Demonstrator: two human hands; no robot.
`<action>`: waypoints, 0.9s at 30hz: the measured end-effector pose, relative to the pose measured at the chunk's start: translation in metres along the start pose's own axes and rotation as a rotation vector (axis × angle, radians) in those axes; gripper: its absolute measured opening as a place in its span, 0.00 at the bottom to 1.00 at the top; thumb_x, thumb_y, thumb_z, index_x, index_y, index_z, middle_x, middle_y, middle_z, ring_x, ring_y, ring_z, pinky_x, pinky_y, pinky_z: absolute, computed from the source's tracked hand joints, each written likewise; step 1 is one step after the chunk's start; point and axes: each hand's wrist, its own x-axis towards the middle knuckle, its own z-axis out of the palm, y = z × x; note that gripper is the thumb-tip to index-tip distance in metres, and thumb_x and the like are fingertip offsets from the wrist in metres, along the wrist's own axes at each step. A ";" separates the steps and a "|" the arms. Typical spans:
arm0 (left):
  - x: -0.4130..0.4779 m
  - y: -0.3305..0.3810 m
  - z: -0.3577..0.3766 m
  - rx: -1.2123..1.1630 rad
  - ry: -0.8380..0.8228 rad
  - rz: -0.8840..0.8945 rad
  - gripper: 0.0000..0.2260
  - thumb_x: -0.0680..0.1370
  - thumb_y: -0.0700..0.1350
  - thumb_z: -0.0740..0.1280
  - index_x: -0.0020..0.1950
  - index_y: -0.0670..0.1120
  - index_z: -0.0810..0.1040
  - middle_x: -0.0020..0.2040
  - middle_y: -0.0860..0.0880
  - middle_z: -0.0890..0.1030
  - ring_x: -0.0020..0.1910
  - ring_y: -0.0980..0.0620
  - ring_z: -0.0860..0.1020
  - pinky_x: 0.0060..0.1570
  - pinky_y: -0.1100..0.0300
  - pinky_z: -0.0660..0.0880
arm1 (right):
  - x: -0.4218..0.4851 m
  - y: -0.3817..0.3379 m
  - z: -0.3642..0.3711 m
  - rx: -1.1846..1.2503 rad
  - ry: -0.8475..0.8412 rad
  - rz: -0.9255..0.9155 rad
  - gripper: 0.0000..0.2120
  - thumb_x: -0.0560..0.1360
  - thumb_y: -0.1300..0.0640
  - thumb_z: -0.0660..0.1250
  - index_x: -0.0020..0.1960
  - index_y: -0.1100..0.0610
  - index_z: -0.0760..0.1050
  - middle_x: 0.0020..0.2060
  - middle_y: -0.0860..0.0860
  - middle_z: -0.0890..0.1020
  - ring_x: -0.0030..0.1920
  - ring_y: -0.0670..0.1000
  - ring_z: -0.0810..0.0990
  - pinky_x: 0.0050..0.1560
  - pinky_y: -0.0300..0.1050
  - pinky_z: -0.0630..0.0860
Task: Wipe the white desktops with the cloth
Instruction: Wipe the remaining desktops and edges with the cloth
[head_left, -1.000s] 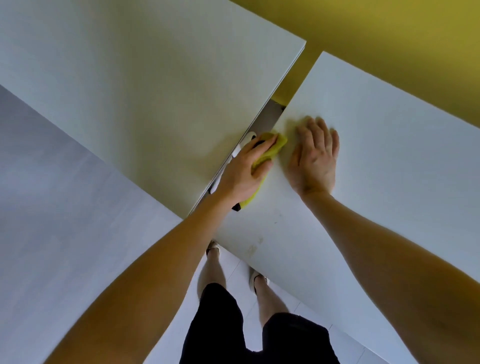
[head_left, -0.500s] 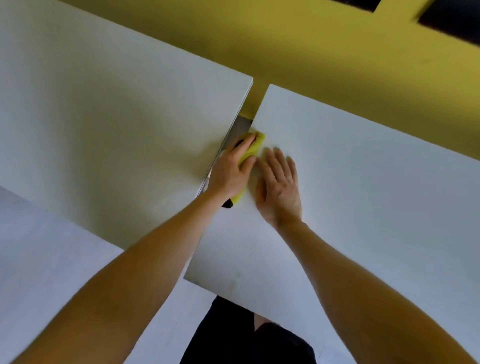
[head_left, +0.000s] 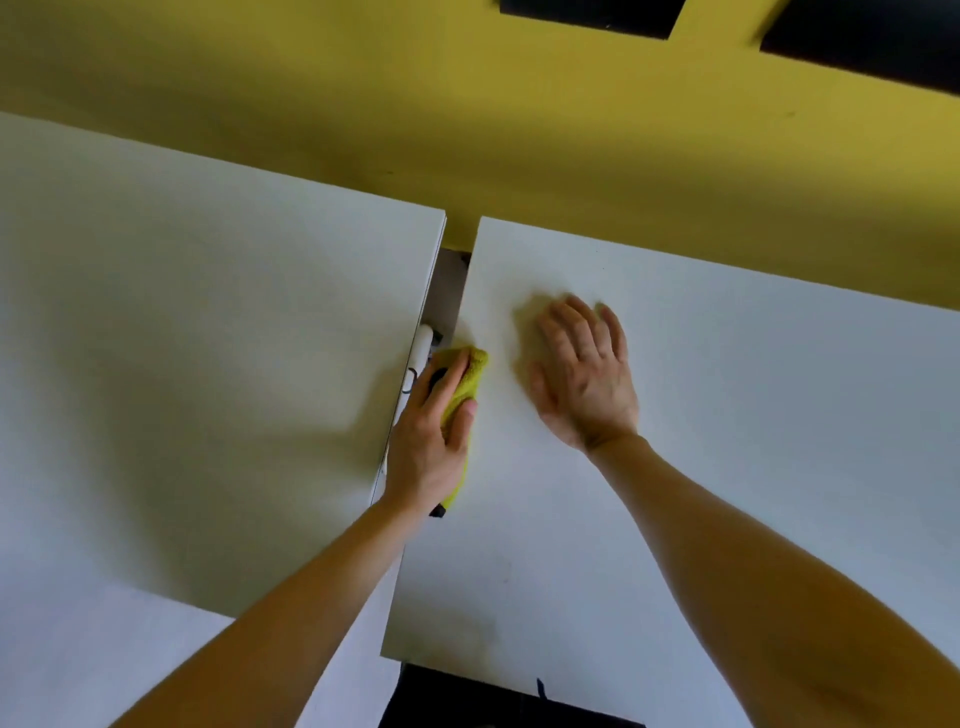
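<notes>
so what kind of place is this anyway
Probably an office or study room, though little shows. A left white rectangular desktop and a right white rectangular desktop stand side by side with a narrow gap, against a plain yellow wall. The left hand grips a yellow-green cloth.

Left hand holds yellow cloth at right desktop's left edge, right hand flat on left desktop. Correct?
No: head view shows the right hand flat on the right desktop, not the left. The left hand does hold the yellow cloth at that desktop's left edge.
</notes>
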 end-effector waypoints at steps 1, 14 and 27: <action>0.027 0.008 0.005 0.005 0.015 0.001 0.24 0.87 0.50 0.67 0.83 0.59 0.70 0.81 0.49 0.72 0.71 0.49 0.75 0.63 0.59 0.73 | 0.000 0.000 0.001 0.003 0.002 0.000 0.28 0.81 0.48 0.65 0.78 0.60 0.72 0.77 0.59 0.73 0.82 0.62 0.66 0.83 0.67 0.57; 0.120 0.013 0.015 0.228 -0.032 0.207 0.27 0.87 0.55 0.63 0.86 0.57 0.65 0.83 0.42 0.67 0.82 0.39 0.67 0.74 0.43 0.75 | 0.001 -0.002 0.000 0.062 0.007 -0.008 0.26 0.80 0.53 0.65 0.76 0.60 0.75 0.77 0.57 0.74 0.82 0.62 0.65 0.83 0.66 0.56; 0.072 0.108 -0.024 0.550 -0.168 0.692 0.34 0.86 0.50 0.68 0.89 0.56 0.56 0.88 0.47 0.58 0.74 0.41 0.75 0.66 0.42 0.80 | -0.020 0.029 -0.086 0.423 0.339 0.379 0.09 0.82 0.61 0.67 0.60 0.58 0.84 0.59 0.55 0.84 0.66 0.58 0.81 0.62 0.50 0.79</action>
